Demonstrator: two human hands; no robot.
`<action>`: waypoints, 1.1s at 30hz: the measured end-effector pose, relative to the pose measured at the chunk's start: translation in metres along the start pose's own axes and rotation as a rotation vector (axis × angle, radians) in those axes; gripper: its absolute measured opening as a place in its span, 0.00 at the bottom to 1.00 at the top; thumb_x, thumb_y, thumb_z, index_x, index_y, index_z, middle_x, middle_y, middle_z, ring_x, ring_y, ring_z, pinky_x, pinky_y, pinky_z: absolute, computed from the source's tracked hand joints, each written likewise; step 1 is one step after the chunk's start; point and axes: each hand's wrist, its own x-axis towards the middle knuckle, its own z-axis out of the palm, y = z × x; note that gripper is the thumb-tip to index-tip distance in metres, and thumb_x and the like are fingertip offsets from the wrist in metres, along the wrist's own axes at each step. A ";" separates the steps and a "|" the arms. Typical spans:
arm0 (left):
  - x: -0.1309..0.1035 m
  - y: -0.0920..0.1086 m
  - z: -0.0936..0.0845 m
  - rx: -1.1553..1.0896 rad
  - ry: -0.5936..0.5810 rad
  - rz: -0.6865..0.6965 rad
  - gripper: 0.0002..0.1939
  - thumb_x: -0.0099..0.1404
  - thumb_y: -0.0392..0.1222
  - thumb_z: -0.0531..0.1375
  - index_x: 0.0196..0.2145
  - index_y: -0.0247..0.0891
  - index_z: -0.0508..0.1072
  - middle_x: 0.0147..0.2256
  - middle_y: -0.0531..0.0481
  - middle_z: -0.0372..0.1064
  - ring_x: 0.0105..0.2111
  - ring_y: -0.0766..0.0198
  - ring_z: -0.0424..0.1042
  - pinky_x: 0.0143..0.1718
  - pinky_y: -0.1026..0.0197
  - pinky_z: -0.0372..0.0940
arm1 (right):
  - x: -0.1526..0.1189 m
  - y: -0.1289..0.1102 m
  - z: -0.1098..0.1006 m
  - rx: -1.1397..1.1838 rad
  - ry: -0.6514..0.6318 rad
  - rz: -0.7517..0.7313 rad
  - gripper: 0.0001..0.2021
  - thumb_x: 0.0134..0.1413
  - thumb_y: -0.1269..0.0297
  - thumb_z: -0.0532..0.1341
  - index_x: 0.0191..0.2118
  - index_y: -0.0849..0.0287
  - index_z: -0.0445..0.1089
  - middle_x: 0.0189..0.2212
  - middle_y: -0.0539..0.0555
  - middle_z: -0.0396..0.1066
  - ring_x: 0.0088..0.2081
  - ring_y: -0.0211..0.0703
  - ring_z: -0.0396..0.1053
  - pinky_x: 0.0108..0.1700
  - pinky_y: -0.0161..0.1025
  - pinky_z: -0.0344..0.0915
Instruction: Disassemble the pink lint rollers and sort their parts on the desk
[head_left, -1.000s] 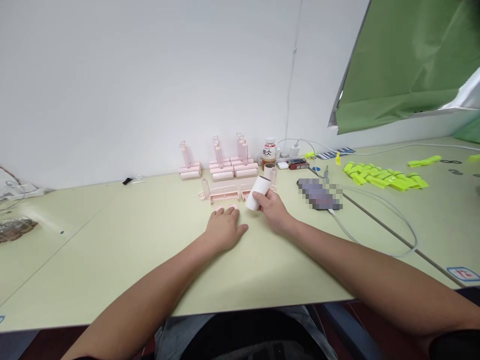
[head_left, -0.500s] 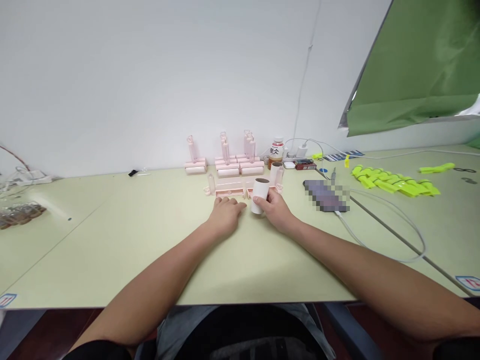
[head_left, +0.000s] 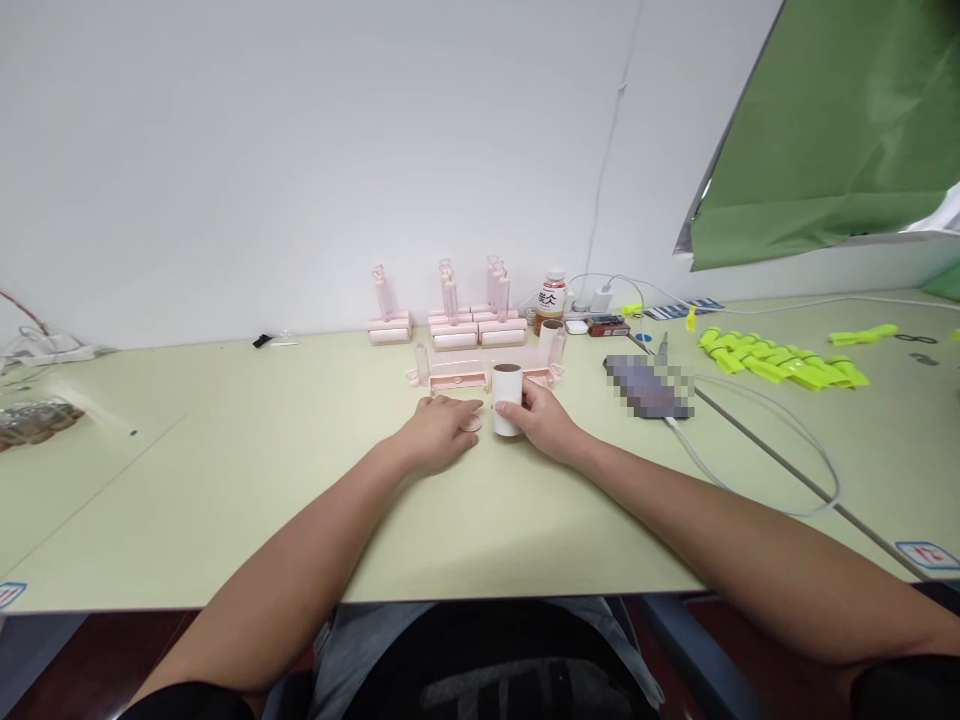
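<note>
Got a white roll [head_left: 506, 390] in the right hand [head_left: 546, 420], wrapped tight and held upright, probably to keep the hollow end free. Left hand [head_left: 431, 435] at the roll's 9 o'clock, thumb and forefinger around a pale pink disc [head_left: 470, 424], can't tell if actually pinching. Open pink tray [head_left: 458, 383] at 10, likely parked for easy reach. Chinese characters on the bottle [head_left: 550, 300] at 1. Blue-bordered tags: 11 on the left tag [head_left: 11, 596] at 8, seemingly 12 on the right tag [head_left: 930, 555] near 4.

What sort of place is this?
Likely a small workshop or light-assembly workstation, though only this corner shows: a long pale table with number labels, matching pink rollers lined up by the wall, and a row of neon-yellow pieces.
</note>
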 end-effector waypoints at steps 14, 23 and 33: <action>0.011 -0.015 -0.001 -0.481 0.418 -0.100 0.19 0.72 0.50 0.44 0.54 0.42 0.65 0.44 0.45 0.69 0.46 0.58 0.68 0.48 0.55 0.63 | -0.001 0.000 0.000 -0.029 -0.082 -0.046 0.19 0.50 0.57 0.62 0.46 0.61 0.66 0.34 0.51 0.65 0.34 0.43 0.62 0.35 0.38 0.60; 0.010 0.005 0.000 -1.016 0.549 -0.170 0.11 0.61 0.50 0.61 0.31 0.40 0.67 0.28 0.52 0.67 0.28 0.65 0.67 0.27 0.63 0.62 | -0.007 -0.007 0.002 -0.091 -0.226 -0.083 0.20 0.50 0.56 0.63 0.47 0.61 0.68 0.34 0.52 0.67 0.35 0.45 0.63 0.36 0.38 0.59; 0.010 0.007 0.008 -1.026 0.458 -0.068 0.16 0.61 0.54 0.61 0.38 0.39 0.70 0.34 0.49 0.72 0.33 0.63 0.70 0.30 0.62 0.63 | -0.007 -0.009 0.002 -0.102 -0.249 -0.112 0.21 0.50 0.57 0.62 0.48 0.62 0.68 0.36 0.52 0.67 0.36 0.45 0.63 0.38 0.39 0.60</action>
